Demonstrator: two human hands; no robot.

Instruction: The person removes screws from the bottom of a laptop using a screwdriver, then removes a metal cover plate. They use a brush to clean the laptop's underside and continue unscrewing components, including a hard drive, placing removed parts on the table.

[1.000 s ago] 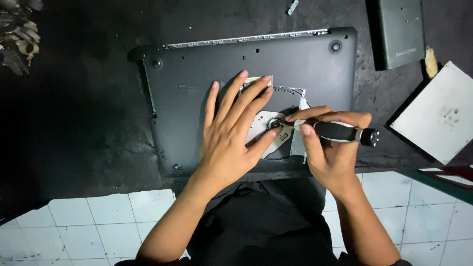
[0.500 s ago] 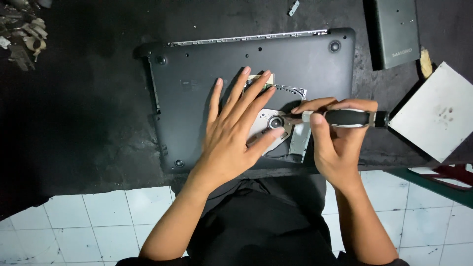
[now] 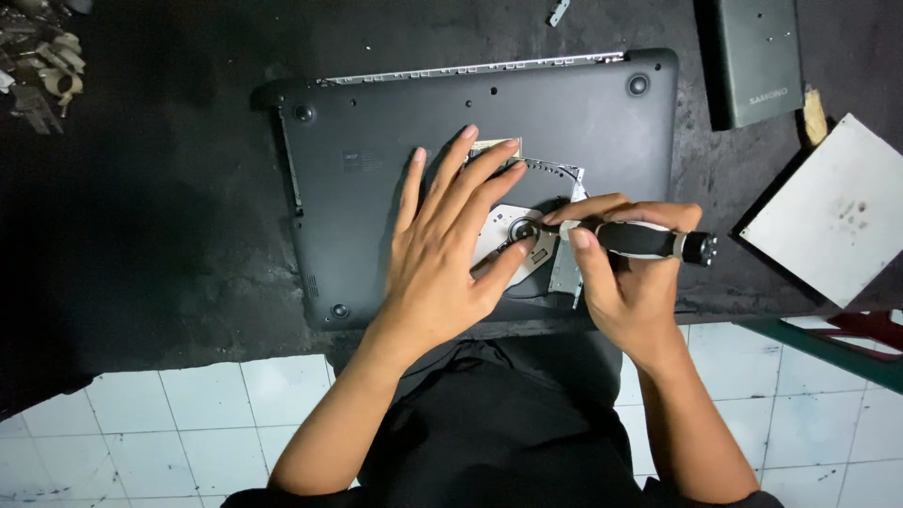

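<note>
Left hand [image 3: 442, 259] flat, fingers spread, pinning an optical drive [image 3: 527, 240] atop an upturned black laptop [image 3: 376, 160] on the dark table [image 3: 141, 216]. Right hand [image 3: 625, 282] closed around a black-handled screwdriver [image 3: 640, 240], tip apparently at the drive's hub. Risk: a slip off the tiny screw, gouging the drive or jabbing the left thumb pressed close beside.

You look down on a dark, scuffed worktop [image 3: 141, 235], dimly lit and nearly black at its left. Below its edge lies a floor of white square tiles [image 3: 141, 442] with worn grout.
</note>
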